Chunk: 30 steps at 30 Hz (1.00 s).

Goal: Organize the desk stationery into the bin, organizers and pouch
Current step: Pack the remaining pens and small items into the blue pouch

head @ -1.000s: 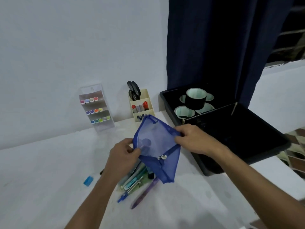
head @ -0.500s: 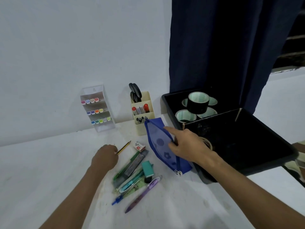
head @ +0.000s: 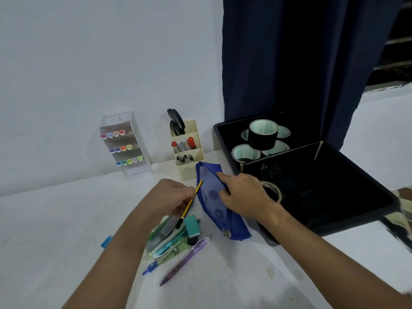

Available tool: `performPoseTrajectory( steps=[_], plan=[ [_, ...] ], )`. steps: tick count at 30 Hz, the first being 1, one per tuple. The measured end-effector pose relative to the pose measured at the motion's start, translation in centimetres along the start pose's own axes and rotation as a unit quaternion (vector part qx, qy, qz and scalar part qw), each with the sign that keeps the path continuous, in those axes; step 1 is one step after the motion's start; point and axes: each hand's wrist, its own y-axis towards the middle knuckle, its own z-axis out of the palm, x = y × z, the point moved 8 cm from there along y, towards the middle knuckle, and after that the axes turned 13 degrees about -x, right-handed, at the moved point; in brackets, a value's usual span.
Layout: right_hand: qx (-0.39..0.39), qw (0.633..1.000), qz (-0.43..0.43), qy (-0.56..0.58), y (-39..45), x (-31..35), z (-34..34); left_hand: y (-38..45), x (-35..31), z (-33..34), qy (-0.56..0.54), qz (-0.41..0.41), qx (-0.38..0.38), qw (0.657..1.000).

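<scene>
From the head view, the left hand (head: 170, 195) pinches a yellow-and-black pencil (head: 189, 204) with its tip at the mouth of the blue pouch (head: 219, 210), which the right hand (head: 243, 195) grips by its upper edge beside the black bin (head: 334, 217).

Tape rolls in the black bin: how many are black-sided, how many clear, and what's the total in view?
Black-sided tape rolls: 5, four lying flat in the rear compartment and one stacked upright on them.
Clear tape roll: 1, in the front compartment, partly behind the right hand.
Total: 6, all inside the black bin.
</scene>
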Motion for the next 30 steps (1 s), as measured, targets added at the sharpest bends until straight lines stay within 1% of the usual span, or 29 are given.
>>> performPoseTrajectory(
  steps=[2,6,11,14,15,17,18,20,22,25,27,30],
  plan=[
    [-0.011,1.000,0.006,0.008,0.0,-0.3,0.0,-0.1,-0.6,1.7,-0.016,-0.007,0.019,1.000],
    [-0.016,0.998,0.029,0.054,0.1,-0.9,-0.2,0.9,-1.2,3.7,-0.026,0.013,-0.031,0.999],
    [-0.011,0.995,0.048,0.091,0.0,-1.4,-0.1,1.4,-1.8,4.5,-0.036,0.058,-0.067,0.995],
    [-0.003,0.996,0.046,0.080,0.0,-1.4,0.0,1.5,-0.8,2.1,-0.037,0.077,-0.136,0.987],
    [-0.004,0.997,0.034,0.062,0.0,-1.3,0.0,1.8,-0.2,0.9,-0.020,0.083,-0.166,0.982],
    [-0.007,1.000,0.002,0.012,-0.1,-0.9,0.3,2.4,1.5,-1.4,0.059,0.080,-0.206,0.973],
    [-0.004,1.000,-0.011,-0.014,-0.2,-0.7,0.5,2.9,2.7,-2.4,0.114,0.070,-0.209,0.969],
    [0.011,0.998,-0.026,-0.047,-0.3,-0.6,1.1,3.5,5.2,-3.5,0.229,0.048,-0.177,0.956],
    [0.016,0.997,-0.033,-0.061,-0.3,-0.5,1.5,3.9,7.3,-4.2,0.298,0.028,-0.139,0.944],
    [0.008,0.997,-0.041,-0.066,-0.4,-0.3,1.6,3.8,8.4,-3.9,0.319,0.019,-0.103,0.942],
    [0.003,0.997,-0.037,-0.062,-0.4,-0.3,1.6,3.4,8.0,-2.9,0.329,0.036,-0.088,0.939],
    [-0.015,0.998,-0.040,-0.052,-0.2,-0.4,1.5,3.0,7.2,-1.7,0.353,0.075,-0.101,0.927]
  ],
)
